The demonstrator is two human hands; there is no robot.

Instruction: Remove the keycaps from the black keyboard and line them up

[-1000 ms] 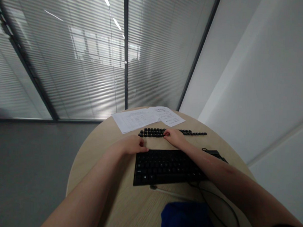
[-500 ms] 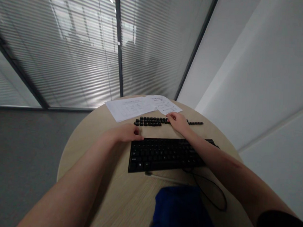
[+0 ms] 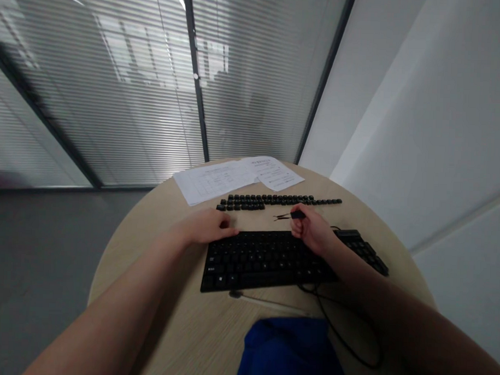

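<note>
A black keyboard (image 3: pixel 255 261) lies across the round table before me. My left hand (image 3: pixel 210 225) is at its upper left corner, fingers curled and thumb pressed on the back edge. Above the keyboard's rear edge, my right hand (image 3: pixel 310 228) grips a keycap puller (image 3: pixel 297 215) by its black handle. Its thin wire prongs point left, and I see nothing between them. Loose black keycaps (image 3: pixel 249 201) are lined up in rows on the table behind the keyboard. My right forearm hides part of the keyboard's right side.
Printed sheets of paper (image 3: pixel 225 178) lie at the table's far edge. A thin brush with a pale handle (image 3: pixel 266 304) is in front of the keyboard, near a blue cloth (image 3: pixel 287 347). A black cable (image 3: pixel 339 335) loops at the right. Beyond the table (image 3: pixel 129 243) stand blinds and a white wall.
My right hand has drawn back from the keycap rows toward the keyboard, bringing the keycap puller into plain sight. My left hand stays at the keyboard's corner. The view has shifted slightly.
</note>
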